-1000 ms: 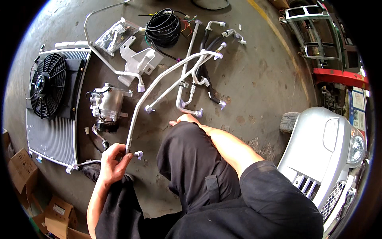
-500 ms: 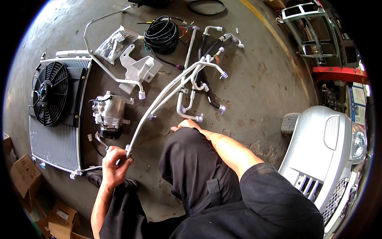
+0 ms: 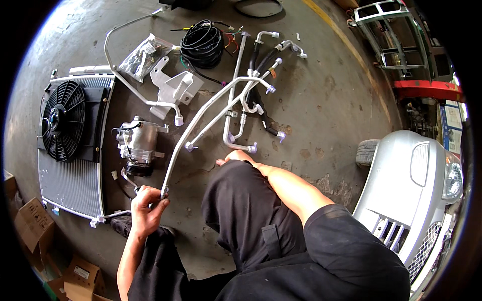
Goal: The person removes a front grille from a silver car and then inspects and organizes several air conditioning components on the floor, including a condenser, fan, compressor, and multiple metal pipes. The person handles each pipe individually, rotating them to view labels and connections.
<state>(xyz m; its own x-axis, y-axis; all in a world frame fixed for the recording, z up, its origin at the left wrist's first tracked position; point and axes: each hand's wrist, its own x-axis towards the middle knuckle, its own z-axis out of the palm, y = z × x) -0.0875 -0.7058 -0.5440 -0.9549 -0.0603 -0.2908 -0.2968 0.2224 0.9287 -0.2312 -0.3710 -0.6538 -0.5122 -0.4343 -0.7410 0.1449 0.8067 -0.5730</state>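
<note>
My left hand [image 3: 146,210] is closed round the near end of a long bent silver metal pipe [image 3: 182,143]. The pipe slants up and away to the right, and its hooked far end, with a pale purple cap, lies over a group of other pipes. Beneath it is a second capped metal pipe [image 3: 211,123]. Over my bent knee rests my right hand [image 3: 238,156]; a fingertip sticks out to the left, the other fingers are mostly hidden, and nothing shows in it. Just beyond that hand is a capped metal pipe [image 3: 227,131] on the floor.
A compressor [image 3: 138,143] and a radiator-like panel [image 3: 70,183] with a black fan [image 3: 64,121] stand left. Farther off lie a metal bracket [image 3: 163,88], a bag of small parts [image 3: 143,57] and coiled black cable [image 3: 202,45]. A silver car bumper [image 3: 396,175] is right; cardboard boxes [image 3: 80,276] lie lower left.
The held pipe's far end has swung a little to the left across the pipes below it. My left hand keeps its grip, and my right hand stays at the knee.
</note>
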